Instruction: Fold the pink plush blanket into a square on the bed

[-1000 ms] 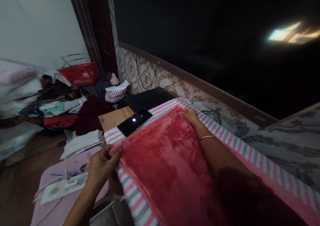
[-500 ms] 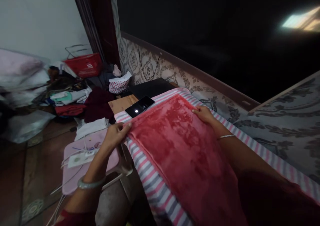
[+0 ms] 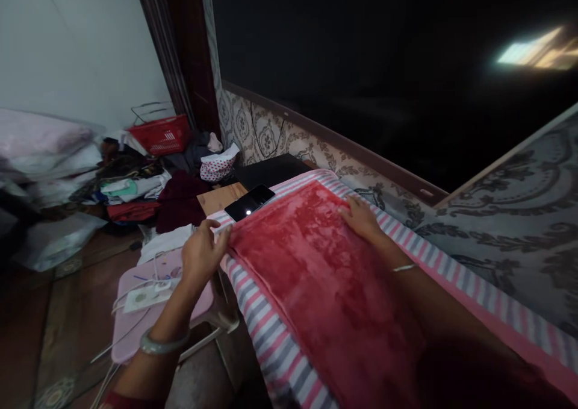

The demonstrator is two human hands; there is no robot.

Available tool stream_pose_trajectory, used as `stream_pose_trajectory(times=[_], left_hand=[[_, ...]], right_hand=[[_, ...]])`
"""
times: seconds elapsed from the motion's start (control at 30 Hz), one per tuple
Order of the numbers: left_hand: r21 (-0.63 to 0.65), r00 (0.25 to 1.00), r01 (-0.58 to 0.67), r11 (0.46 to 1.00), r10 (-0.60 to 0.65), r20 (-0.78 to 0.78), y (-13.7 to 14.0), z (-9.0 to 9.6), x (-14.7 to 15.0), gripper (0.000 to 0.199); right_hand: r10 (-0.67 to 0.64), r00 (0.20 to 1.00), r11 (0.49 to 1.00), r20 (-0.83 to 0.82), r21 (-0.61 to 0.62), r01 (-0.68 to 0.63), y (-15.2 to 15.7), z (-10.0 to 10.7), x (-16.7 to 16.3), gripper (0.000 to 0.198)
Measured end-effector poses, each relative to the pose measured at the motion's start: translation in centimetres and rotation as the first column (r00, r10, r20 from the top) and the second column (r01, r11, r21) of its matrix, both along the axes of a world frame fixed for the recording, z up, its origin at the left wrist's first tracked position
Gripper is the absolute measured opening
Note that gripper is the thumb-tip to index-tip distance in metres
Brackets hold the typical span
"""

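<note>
One plush red cloth point(image 3: 316, 264) — velvety, mottled sheen, flat, left hand point(image 3: 201, 253) fingers pinching its corner, right hand point(image 3: 361, 217) fingers spread flat.

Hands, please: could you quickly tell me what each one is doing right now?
Left hand: closed on the near corner of the red fleece cloth.
Right hand: open, flat on the cloth's far edge.

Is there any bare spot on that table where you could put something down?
Little: a bare strip of wooden tabletop shows between the phone and the dark red clothes. The red fleece cloth, held by the left hand and right hand, covers the striped sheet. The floor pile is crowded.
</note>
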State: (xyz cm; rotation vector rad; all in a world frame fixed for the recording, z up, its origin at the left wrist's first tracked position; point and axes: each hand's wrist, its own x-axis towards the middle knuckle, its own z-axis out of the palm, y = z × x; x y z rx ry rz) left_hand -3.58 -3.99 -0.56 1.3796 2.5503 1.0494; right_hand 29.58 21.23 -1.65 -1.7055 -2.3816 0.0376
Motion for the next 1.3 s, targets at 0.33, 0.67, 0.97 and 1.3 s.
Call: stream_pose_trajectory(times=[0.33, 0.67, 0.97, 1.3], left_hand=[[-0.352, 0.553, 0.747, 0.564, -0.821, -0.140, 13.4, 4.4, 11.7, 0.072], [-0.540, 0.564, 0.600, 0.590, -0.791, -0.238, 21.8, -0.1, 13.9, 0.068], [-0.592, 0.560, 0.555, 0.584, -0.789, -0.253, 22.7, 0.5, 13.8, 0.072], [-0.543, 0.556, 0.547, 0.638, -0.761, -0.334, 21.8, 2.3, 14.1, 0.073]], right_hand=[[0.213, 0.969, 0.973, 0.128, -0.114, -0.199, -16.5, -0.7, 5.0, 0.068], [-0.064, 0.988, 0.997, 0.141, 0.061, 0.056, -22.7, -4.2, 12.4, 0.063], [-0.093, 0.995, 0.996, 0.045, 0.012, 0.093, -22.7, -3.5, 11.4, 0.066], [-0.161, 0.986, 0.971, 0.046, -0.170, 0.167, -25.1, -0.5, 13.6, 0.062]])
